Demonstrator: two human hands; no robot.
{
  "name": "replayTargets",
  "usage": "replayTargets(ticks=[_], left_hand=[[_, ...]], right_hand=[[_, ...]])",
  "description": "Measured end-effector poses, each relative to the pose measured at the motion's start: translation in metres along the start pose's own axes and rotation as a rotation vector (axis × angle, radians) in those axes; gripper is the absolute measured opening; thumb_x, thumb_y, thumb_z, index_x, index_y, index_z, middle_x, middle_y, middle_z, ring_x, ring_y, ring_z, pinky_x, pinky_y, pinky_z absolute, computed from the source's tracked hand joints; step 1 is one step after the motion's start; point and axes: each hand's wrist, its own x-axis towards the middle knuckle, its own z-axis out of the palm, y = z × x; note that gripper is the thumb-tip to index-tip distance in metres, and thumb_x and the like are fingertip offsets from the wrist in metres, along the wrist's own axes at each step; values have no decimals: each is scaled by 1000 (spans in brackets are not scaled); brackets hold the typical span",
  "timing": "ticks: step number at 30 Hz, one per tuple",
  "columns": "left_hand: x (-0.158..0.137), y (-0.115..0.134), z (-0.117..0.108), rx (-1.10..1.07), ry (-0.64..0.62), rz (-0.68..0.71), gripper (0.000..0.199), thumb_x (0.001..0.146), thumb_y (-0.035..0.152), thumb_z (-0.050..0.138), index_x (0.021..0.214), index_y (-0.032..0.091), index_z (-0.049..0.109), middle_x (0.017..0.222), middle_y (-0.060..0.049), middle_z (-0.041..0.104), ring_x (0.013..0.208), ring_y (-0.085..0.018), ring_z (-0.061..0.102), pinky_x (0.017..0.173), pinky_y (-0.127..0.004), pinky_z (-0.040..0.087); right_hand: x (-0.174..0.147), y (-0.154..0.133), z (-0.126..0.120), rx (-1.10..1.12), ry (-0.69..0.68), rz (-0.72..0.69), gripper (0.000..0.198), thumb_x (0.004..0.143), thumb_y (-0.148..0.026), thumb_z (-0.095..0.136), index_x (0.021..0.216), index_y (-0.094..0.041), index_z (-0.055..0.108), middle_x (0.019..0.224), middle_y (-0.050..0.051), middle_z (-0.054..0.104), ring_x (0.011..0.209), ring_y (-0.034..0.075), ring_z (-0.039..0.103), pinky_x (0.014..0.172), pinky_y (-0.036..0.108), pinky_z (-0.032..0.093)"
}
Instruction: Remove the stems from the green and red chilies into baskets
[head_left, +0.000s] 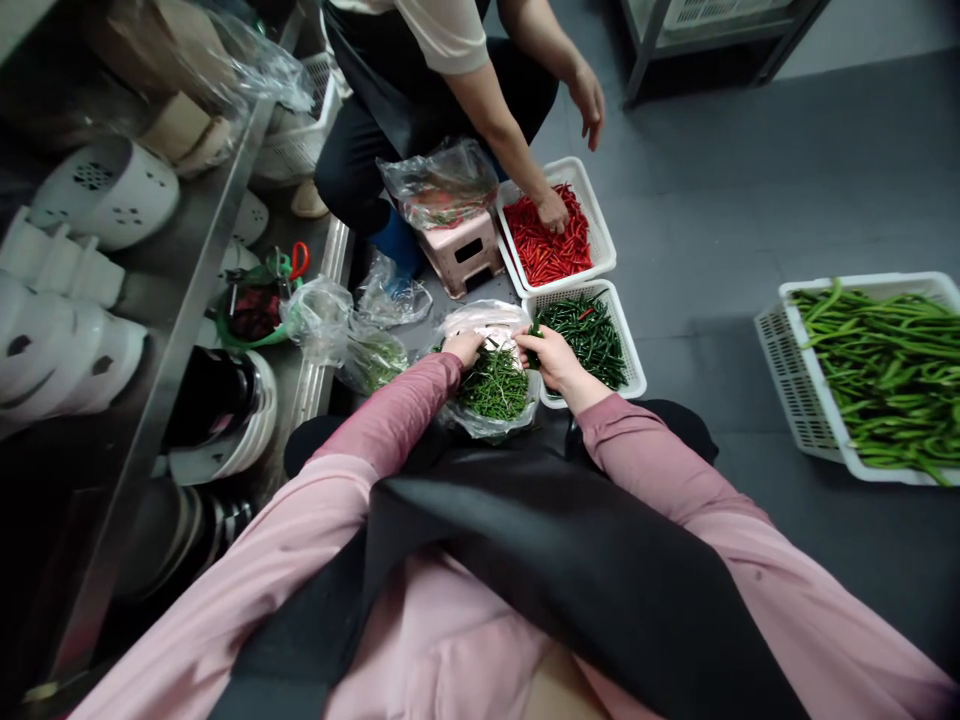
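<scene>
A plastic bag of green stems sits before the person. The left hand is at its far left edge, fingers curled; whether they pinch anything I cannot tell. The right hand, between the bag and a crate of green chillies, is clamped on a few dark green pods. Well apart to the right stands a crate of long peppers. Farther off, beside a stool, a co-worker's hand reaches into red chillies.
</scene>
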Motion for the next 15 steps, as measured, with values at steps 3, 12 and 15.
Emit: replayTargets(ticks=[3, 12, 15], left_hand=[[-7, -3, -12, -125, 119, -27, 36, 80, 19, 59, 115, 13, 67, 119, -14, 65, 110, -28, 59, 96, -37, 45], [-46, 12, -46, -299, 245, -30, 23, 75, 15, 64, 97, 14, 68, 100, -10, 68, 94, -24, 61, 87, -35, 46], [-57, 16, -53, -333, 299, -29, 18, 73, 15, 65, 91, 15, 67, 93, -8, 67, 89, -22, 60, 84, -34, 46]], right_hand=[[4, 6, -3, -44, 0, 36, 24, 62, -26, 73, 79, -16, 60, 50, -7, 45, 44, 6, 38, 42, 20, 27], [10, 27, 3, -260, 19, 63, 23, 65, -30, 75, 80, -16, 65, 50, -4, 44, 44, 7, 35, 42, 23, 23], [13, 31, 7, -287, 16, 30, 21, 66, -31, 74, 77, -18, 63, 50, -5, 42, 44, 7, 35, 42, 23, 24]])
